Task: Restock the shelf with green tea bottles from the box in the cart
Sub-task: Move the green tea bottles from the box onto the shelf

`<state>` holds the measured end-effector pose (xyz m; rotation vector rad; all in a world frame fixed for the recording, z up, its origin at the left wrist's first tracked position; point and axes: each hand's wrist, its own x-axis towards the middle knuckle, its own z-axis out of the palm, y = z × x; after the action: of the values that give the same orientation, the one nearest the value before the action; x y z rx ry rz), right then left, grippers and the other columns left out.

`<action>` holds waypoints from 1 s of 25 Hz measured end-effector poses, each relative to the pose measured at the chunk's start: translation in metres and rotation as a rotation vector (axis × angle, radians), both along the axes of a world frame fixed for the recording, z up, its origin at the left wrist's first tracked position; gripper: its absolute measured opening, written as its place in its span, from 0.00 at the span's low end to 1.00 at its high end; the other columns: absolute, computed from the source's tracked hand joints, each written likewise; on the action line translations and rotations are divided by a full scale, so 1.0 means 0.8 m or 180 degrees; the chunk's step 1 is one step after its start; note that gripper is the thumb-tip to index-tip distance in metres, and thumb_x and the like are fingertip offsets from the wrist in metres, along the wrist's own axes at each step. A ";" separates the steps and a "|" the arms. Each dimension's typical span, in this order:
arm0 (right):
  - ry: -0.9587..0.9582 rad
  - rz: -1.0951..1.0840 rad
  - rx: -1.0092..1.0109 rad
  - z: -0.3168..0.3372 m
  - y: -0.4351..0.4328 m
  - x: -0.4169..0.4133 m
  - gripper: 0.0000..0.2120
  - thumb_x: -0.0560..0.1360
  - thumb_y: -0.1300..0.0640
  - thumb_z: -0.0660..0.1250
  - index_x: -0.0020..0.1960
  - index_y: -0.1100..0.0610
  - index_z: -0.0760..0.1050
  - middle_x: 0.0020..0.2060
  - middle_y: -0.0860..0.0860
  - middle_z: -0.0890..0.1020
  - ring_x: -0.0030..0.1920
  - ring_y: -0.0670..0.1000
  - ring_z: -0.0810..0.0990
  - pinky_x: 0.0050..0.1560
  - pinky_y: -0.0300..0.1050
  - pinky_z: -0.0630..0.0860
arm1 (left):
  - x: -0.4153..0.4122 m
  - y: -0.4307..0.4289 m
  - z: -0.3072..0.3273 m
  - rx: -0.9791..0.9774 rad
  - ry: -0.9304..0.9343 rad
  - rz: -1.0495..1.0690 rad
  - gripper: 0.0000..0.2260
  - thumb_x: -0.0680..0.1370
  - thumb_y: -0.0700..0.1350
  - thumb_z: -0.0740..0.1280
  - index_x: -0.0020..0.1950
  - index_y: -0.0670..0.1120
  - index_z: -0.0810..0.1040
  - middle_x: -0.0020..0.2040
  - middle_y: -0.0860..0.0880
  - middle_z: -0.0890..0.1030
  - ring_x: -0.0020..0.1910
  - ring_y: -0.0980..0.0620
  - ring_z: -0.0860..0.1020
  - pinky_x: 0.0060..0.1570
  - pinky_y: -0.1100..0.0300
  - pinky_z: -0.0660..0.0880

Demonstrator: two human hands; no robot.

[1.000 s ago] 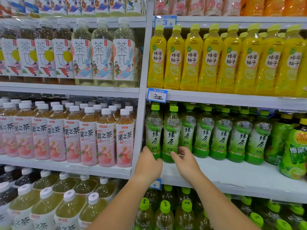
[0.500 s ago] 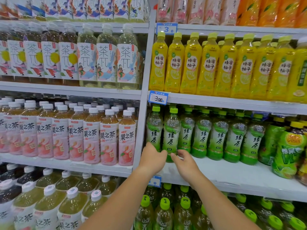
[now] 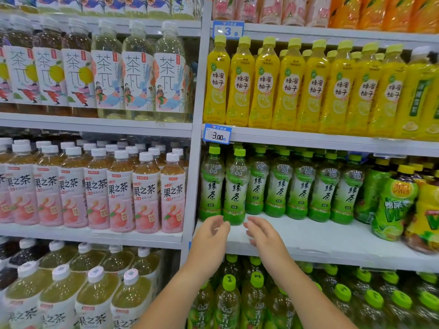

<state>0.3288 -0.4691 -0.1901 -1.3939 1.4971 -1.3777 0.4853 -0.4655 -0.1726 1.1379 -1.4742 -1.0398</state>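
Note:
A row of green tea bottles [image 3: 280,186] with green caps stands on the white middle shelf [image 3: 320,243] of the right-hand bay. The two leftmost bottles [image 3: 235,188] stand furthest forward, near the shelf's front edge. My left hand [image 3: 210,236] hovers just below and in front of them with relaxed fingers, holding nothing. My right hand [image 3: 263,233] is beside it to the right, fingers loosely extended, also holding nothing. Neither hand touches a bottle. The cart and the box are out of view.
Yellow honey-citron bottles [image 3: 289,86] fill the shelf above, under a price tag [image 3: 217,134]. Peach tea bottles [image 3: 121,191] stand in the left bay. More green-capped bottles [image 3: 228,300] sit on the shelf below. Bare shelf surface lies in front of the right-hand green tea bottles.
Both hands have let go of the two front green tea bottles and drawn back toward me, and they now hover apart from them. The bottles stay on the shelf.

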 end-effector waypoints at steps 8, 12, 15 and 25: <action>-0.0109 -0.0214 0.0545 -0.008 0.054 -0.035 0.14 0.82 0.48 0.62 0.67 0.45 0.74 0.63 0.43 0.78 0.65 0.45 0.76 0.70 0.53 0.71 | 0.004 0.033 -0.009 0.0519 -0.0101 -0.0111 0.14 0.84 0.50 0.63 0.69 0.53 0.73 0.65 0.58 0.77 0.60 0.66 0.74 0.52 0.76 0.67; -0.0154 -0.0320 0.1232 0.024 0.117 -0.041 0.17 0.83 0.50 0.61 0.70 0.50 0.72 0.63 0.47 0.77 0.60 0.45 0.76 0.56 0.38 0.72 | 0.012 0.080 0.012 0.1154 -0.0483 -0.0321 0.15 0.84 0.49 0.63 0.70 0.49 0.73 0.65 0.54 0.78 0.56 0.69 0.74 0.47 0.81 0.68; -0.0054 -0.0360 0.1687 0.060 0.167 -0.046 0.18 0.83 0.49 0.60 0.72 0.51 0.69 0.62 0.46 0.76 0.59 0.46 0.75 0.53 0.38 0.70 | 0.015 0.118 0.049 0.1577 -0.0724 -0.0532 0.20 0.84 0.51 0.63 0.75 0.48 0.67 0.62 0.55 0.77 0.59 0.60 0.76 0.50 0.73 0.71; -0.0407 -0.0608 0.2268 0.234 0.313 -0.083 0.22 0.84 0.49 0.59 0.76 0.51 0.64 0.65 0.46 0.73 0.66 0.49 0.72 0.62 0.45 0.69 | -0.009 0.219 0.245 0.1836 -0.1259 -0.1097 0.23 0.83 0.56 0.61 0.77 0.52 0.64 0.63 0.58 0.73 0.66 0.55 0.73 0.66 0.54 0.71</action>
<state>0.2627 -0.2188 -0.0033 -0.7189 1.8186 -0.8670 0.4781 -0.2903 0.0232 1.5963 -1.7789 -1.6181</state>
